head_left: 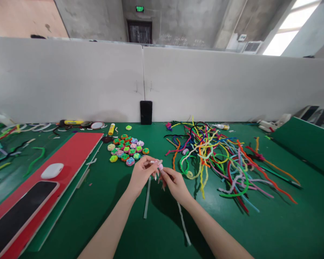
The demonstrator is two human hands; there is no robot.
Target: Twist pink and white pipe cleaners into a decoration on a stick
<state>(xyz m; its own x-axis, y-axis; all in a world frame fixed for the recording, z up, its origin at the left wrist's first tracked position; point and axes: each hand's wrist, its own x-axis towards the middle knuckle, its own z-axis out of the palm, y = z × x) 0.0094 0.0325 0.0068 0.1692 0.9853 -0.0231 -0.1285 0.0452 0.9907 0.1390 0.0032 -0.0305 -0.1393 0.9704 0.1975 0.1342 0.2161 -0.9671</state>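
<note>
Both hands meet above the green table, fingers pinched around a small pink fuzzy piece (161, 166). My left hand (143, 173) grips it from the left, and my right hand (175, 182) from the right. A white fuzzy stem (183, 225) hangs or lies below my right hand; whether it joins the pink piece is hidden. Below my left hand lies a pale flat strip (147, 198). Just beyond my left hand sits a cluster of small coloured fuzzy flowers (126, 149). To the right spreads a tangled pile of coloured fuzzy stems (210, 147).
A red board (72, 153) at the left carries a phone (24, 212) and a white case (52, 171). A yellow glue stick (111, 129) stands behind the flowers. Another phone (146, 112) leans on the white partition (205, 82). A green board (307, 144) rises at the right.
</note>
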